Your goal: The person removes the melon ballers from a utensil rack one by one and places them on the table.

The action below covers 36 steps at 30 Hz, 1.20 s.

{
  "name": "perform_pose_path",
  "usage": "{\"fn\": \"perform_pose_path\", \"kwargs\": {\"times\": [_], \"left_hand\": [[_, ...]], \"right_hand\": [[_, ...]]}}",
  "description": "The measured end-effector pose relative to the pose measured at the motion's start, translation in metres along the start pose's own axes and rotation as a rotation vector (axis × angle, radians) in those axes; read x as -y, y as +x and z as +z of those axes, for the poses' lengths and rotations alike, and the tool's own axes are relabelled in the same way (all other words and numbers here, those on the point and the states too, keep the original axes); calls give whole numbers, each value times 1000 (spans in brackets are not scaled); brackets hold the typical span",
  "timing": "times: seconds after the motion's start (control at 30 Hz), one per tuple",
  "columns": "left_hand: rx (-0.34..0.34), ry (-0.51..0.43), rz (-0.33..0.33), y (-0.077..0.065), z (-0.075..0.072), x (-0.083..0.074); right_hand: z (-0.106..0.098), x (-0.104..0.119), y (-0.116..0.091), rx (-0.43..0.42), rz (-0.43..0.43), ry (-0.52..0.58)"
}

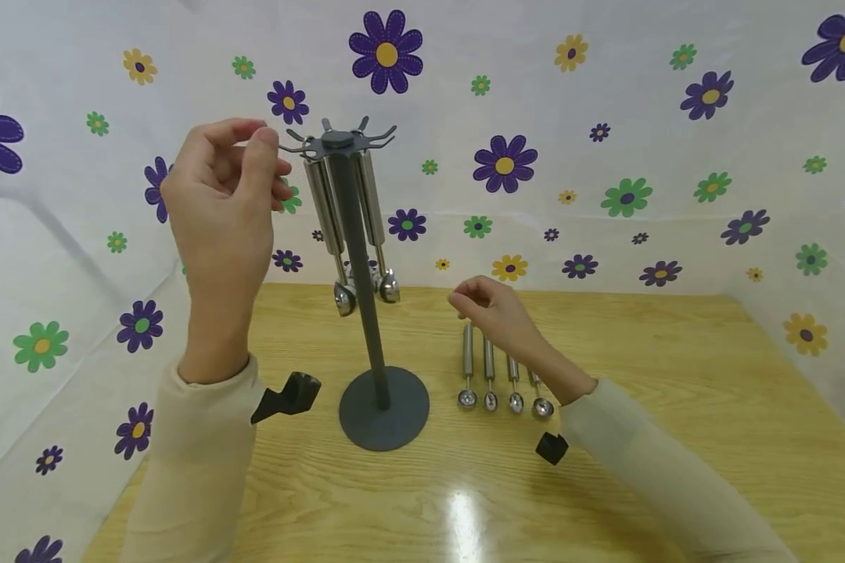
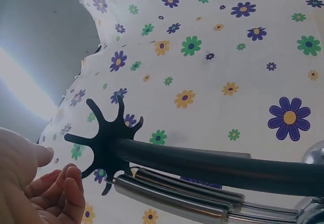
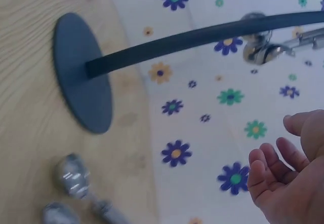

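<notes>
A dark grey stand (image 1: 366, 313) with a ring of hooks (image 1: 338, 139) on top rises from a round base. Steel melon ballers (image 1: 324, 207) hang from its hooks, bowls down. Beside the hooks on the left, my left hand (image 1: 221, 184) is raised with its fingers loosely bent and nothing held; its fingertips come right up to one hook's end in the left wrist view. My right hand (image 1: 500, 317), relaxed and holding nothing, hovers over the handles of several more melon ballers (image 1: 468, 367) lying in a row on the table. The rightmost handle is partly hidden by that wrist.
The wooden table (image 1: 310, 500) carries the stand's round base (image 1: 387, 426) left of the row. Behind and at the sides hangs a white cloth (image 1: 422, 94) with printed flowers. Each wrist wears a black camera mount (image 1: 299, 393).
</notes>
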<state>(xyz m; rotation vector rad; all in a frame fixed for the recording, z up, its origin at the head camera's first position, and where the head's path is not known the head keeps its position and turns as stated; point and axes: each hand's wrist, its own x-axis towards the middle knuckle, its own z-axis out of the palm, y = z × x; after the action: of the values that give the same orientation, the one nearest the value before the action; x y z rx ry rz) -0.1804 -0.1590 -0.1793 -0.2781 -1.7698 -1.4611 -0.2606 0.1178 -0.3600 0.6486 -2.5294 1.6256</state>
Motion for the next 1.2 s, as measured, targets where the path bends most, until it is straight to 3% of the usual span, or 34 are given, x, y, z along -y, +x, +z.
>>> {"fn": "perform_pose_path", "kwargs": {"times": [0.1,0.27,0.4,0.57,0.73,0.9,1.2], "left_hand": [[-37,-8,30,-3,3,-8],[3,98,35,-7,6,-17],[24,155,17,-10,8,-20],[34,148,-9,-13,13,-18],[22,150,-6,-15,16,-17],[15,161,4,-14,16,-17],[14,206,-5,-8,10,-13]], "right_hand": [[6,20,13,7,-82,22],[16,53,34,-23,-181,126],[28,73,49,-56,-217,262],[37,91,58,-59,-261,367],[37,105,60,10,-307,423],[34,115,64,80,-350,412],[11,119,61,170,-343,304]]}}
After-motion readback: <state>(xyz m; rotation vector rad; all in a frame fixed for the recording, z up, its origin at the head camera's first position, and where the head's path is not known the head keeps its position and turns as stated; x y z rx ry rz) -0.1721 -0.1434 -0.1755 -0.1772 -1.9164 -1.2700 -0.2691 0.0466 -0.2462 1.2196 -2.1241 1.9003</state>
